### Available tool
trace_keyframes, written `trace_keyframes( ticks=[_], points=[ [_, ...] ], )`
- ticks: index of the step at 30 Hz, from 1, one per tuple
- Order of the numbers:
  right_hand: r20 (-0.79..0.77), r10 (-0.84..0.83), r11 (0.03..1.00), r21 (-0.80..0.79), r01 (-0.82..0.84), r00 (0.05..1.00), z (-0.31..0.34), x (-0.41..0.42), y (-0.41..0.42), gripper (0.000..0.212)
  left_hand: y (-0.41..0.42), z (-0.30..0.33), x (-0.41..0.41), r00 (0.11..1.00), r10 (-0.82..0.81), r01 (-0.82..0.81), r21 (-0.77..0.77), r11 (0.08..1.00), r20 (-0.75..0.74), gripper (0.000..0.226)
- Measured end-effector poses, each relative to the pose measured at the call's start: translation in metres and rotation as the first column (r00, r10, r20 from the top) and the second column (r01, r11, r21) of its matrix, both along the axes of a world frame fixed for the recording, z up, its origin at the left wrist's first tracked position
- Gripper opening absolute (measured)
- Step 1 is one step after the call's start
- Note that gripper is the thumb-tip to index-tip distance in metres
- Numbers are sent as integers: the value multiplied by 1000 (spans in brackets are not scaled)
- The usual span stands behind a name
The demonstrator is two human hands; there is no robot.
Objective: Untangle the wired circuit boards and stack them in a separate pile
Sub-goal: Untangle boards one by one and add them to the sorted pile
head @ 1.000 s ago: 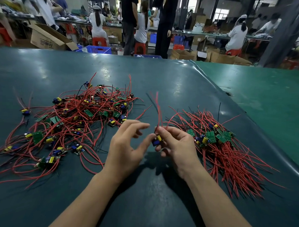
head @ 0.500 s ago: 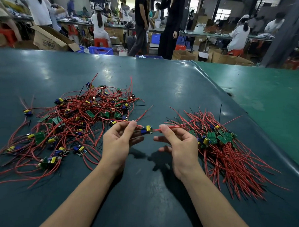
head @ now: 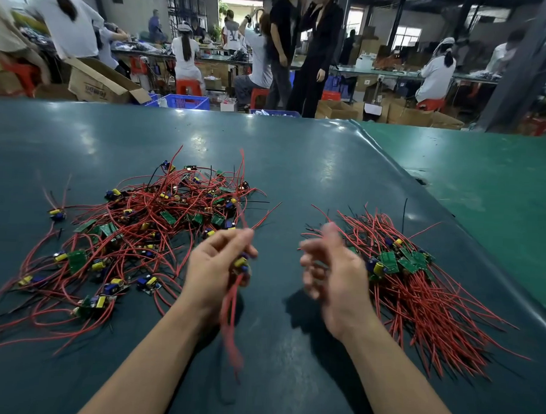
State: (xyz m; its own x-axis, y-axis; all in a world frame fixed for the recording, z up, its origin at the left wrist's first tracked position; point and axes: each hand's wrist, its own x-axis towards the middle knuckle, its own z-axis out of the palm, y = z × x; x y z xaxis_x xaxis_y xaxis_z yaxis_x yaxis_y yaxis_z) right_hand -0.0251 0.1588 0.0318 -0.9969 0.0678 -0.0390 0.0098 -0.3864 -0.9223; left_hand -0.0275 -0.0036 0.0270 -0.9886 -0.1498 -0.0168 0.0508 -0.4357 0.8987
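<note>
A tangled heap of small green circuit boards with red wires [head: 145, 232] covers the left of the dark green table. To the right lies a neater pile of boards [head: 419, 275], their wires fanned toward me. My left hand [head: 215, 270] grips one wired board [head: 241, 263] above the table between the piles; its red wires blur upward and hang down past my wrist. My right hand [head: 331, 278] is blurred, fingers spread and relaxed, holding nothing, just left of the sorted pile.
The dark table mat [head: 298, 164] ends at a raised seam on the right, beside a lighter green surface [head: 500, 191]. Beyond the far edge stand people, cardboard boxes [head: 98, 83], a blue crate [head: 188, 102] and red stools.
My right hand has let go of the board's wires and opened. My left hand now holds the board alone, turned so its wires swing up and down.
</note>
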Motion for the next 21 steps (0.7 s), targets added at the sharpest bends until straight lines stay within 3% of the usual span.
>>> trace_keyframes(
  ticks=[2,6,15,21],
  points=[
    [1,85,980,181,-84,996,-5,3,-9,23,9,-3,8,984,-178,174,-137,975,-20,14],
    [-36,138,969,211,-128,990,-9,4,-9,17,11,-6,13,950,-309,280,-318,906,-41,19],
    [-1,-74,992,98,74,997,-13,-8,-7,25,7,-3,10,922,-386,374,-324,869,27,27],
    [-39,-222,975,13,223,974,-16,-16,-5,25,1,-2,10,873,-487,466,-321,825,18,17]
  ],
)
